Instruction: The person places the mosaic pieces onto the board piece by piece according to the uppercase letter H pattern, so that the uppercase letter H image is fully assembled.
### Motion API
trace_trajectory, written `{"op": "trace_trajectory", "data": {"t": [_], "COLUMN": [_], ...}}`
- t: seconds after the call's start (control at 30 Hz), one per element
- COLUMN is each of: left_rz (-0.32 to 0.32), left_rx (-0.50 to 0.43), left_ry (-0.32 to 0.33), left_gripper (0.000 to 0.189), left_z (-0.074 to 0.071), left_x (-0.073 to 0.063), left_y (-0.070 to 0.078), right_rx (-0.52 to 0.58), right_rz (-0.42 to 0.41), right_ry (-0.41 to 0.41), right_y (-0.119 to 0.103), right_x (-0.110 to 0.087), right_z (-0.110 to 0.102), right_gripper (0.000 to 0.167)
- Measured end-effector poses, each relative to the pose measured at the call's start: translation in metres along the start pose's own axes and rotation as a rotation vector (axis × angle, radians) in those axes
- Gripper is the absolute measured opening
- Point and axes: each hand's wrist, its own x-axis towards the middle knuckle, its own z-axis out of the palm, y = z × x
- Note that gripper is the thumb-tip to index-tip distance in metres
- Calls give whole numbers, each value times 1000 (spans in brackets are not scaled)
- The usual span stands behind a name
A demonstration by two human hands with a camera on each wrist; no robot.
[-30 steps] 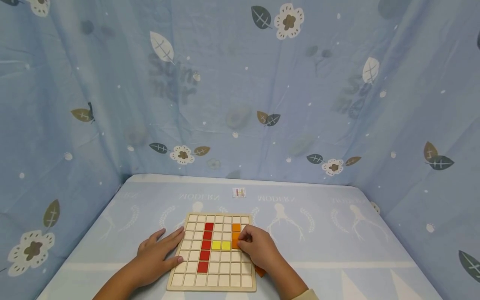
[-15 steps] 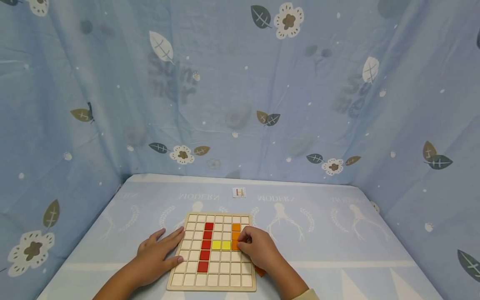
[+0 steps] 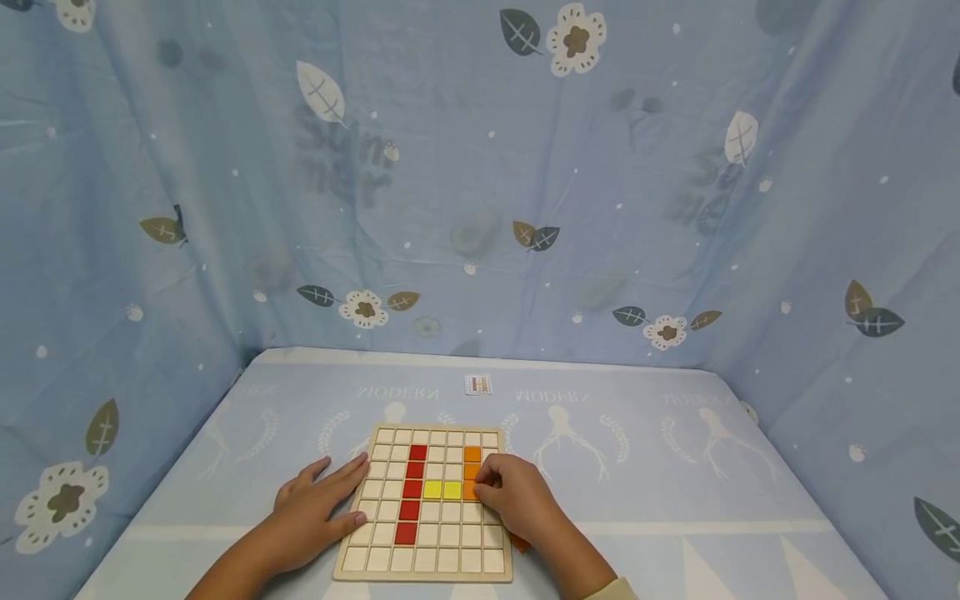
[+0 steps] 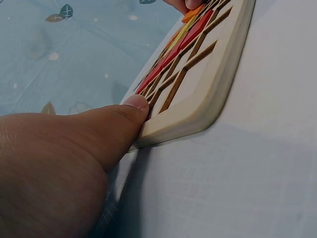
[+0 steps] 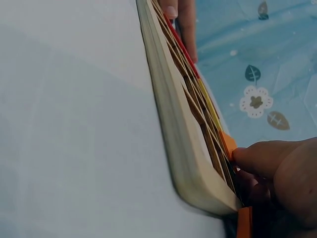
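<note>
A wooden grid board [image 3: 423, 577] lies on the table, with a column of red tiles [image 3: 410, 510] and two yellow tiles [image 3: 442, 490] in its cells. My left hand [image 3: 311, 517] rests along the board's left edge, fingers extended and thumb [image 4: 126, 111] on the rim. Over the right part, my right hand [image 3: 517, 496] pinches an orange tile [image 5: 228, 145] at the cell right of the yellow ones; its fingertips partly hide it. Further orange tiles [image 3: 472, 455] sit just above in the same column.
More orange pieces [image 3: 519, 543] lie on the table beside the board's right edge, mostly under my right wrist. A small card [image 3: 477, 385] with a coloured grid lies behind the board. A patterned blue curtain [image 3: 480, 208] surrounds the table.
The orange tile at my right fingertips has shifted slightly toward me and sits more squarely over its cell. My left hand has stayed still.
</note>
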Motion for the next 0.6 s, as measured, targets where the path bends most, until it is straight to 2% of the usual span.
{"op": "trace_trajectory", "data": {"t": [0.23,0.6], "left_rz": [-27,8], "left_rx": [0,0], "left_ry": [-7,4], "left_gripper": [88,87], "left_z": [1,1], "left_x": [0,1], "left_y": [-3,-3], "right_rx": [-23,-80], "right_rz": [-7,-3], "right_ry": [-19,-10], "right_y": [-1,-4], "right_x": [-1,0], "right_z": [1,-3], "right_gripper": [16,12]}}
